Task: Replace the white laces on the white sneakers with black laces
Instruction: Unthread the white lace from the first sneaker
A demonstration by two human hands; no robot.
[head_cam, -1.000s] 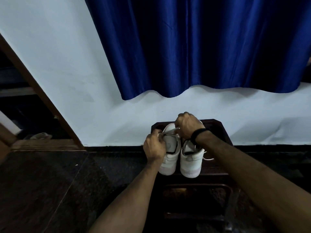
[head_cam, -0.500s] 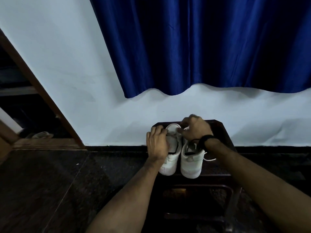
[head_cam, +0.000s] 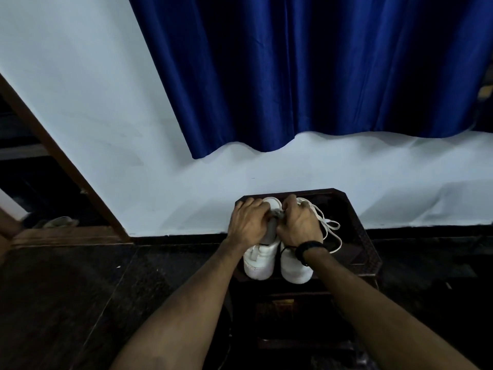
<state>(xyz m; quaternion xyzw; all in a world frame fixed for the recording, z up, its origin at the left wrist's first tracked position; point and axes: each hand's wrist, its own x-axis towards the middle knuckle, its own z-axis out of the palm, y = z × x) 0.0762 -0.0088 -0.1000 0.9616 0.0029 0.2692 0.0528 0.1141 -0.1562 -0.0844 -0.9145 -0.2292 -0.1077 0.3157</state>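
Note:
Two white sneakers stand side by side, heels toward me, on a dark stool [head_cam: 357, 236]. My left hand [head_cam: 246, 222] is closed over the lace area of the left sneaker [head_cam: 260, 263]. My right hand [head_cam: 300, 222], with a black band on its wrist, presses against the left hand over the same spot and covers most of the right sneaker [head_cam: 296, 271]. A loose white lace [head_cam: 330, 228] trails off the right sneaker onto the stool. My fingertips hide what they pinch. No black laces are in view.
The stool stands against a white wall [head_cam: 133, 129] under a hanging blue curtain [head_cam: 306, 76]. A dark floor [head_cam: 66, 303] spreads to the left. A wooden door frame [head_cam: 58, 156] slants at the left, with a slipper [head_cam: 57, 222] behind its threshold.
My right hand has shifted left from the right sneaker's tongue to meet my left hand over the left sneaker. The white lace lies looser on the stool at the right.

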